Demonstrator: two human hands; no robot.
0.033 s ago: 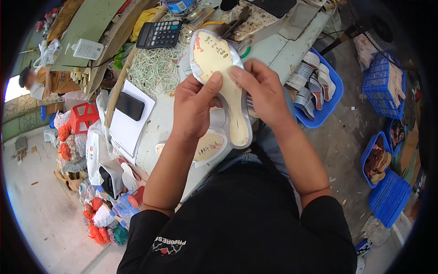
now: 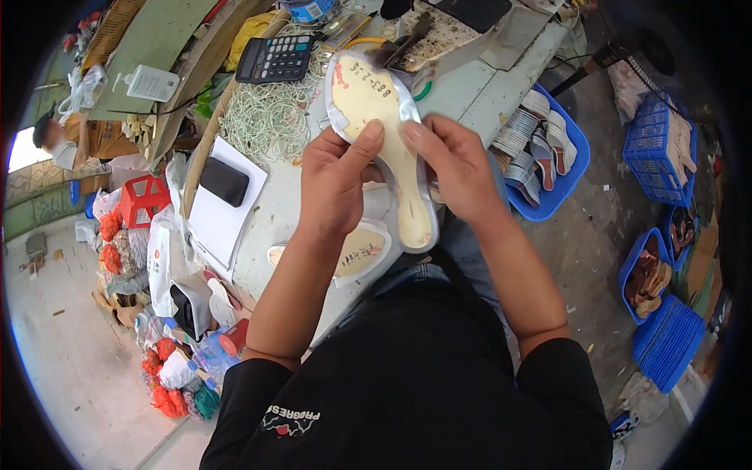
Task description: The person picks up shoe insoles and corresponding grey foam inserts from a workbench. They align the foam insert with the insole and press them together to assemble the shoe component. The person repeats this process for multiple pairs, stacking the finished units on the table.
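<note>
Between both hands, over the front of the workbench, I hold a cream shoe insole (image 2: 362, 98) with a pale grey-white edge turned up around it. Its broad end points away from me and its narrow end towards my body. My left hand (image 2: 333, 176) pinches the left edge near the middle, thumb on the cream face, fingers underneath. On the opposite edge, my right hand (image 2: 462, 168) is closed with its thumb pressed at the rim; its fingertips are partly hidden. Beneath my left forearm another cream insole (image 2: 364, 251) lies on the bench, partly covered.
Left on the workbench (image 2: 274, 196) are a black phone (image 2: 224, 182) on white paper, tangled pale cord (image 2: 262, 121) and a calculator (image 2: 274, 59). A blue basin (image 2: 580, 149) of stacked shoe parts stands at right, with blue crates (image 2: 658, 149) beyond. A red stool (image 2: 145, 202) is at left.
The insole's narrow end has swung slightly to the right. My right thumb has slid a little down along the edge. My left hand keeps its grip.
</note>
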